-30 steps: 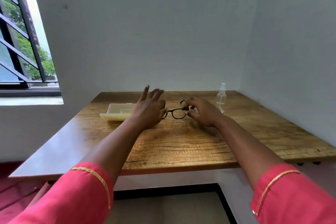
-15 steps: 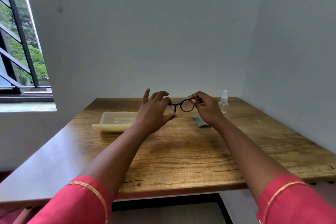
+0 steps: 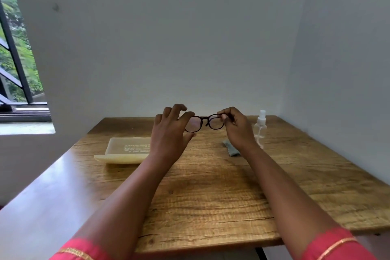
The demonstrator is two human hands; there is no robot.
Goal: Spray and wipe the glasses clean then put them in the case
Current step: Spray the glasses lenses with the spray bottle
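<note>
Dark-framed glasses (image 3: 205,123) hang in the air above the far part of the wooden table (image 3: 211,192). My left hand (image 3: 171,133) pinches their left end between thumb and forefinger, its other fingers loosely raised. My right hand (image 3: 236,129) pinches the right end near the hinge. A pale yellow glasses case (image 3: 124,150) lies open on the table to the left. A small clear spray bottle (image 3: 260,127) stands upright just right of my right hand. A grey-green cloth (image 3: 231,150) lies below my right wrist, partly hidden by it.
White walls close the table at the back and on the right. A barred window (image 3: 14,65) is at the far left. The table's front edge runs near my forearms.
Both hands have lifted the glasses off the table and hold them higher in front of me. The cloth that lay under my right hand now shows.
</note>
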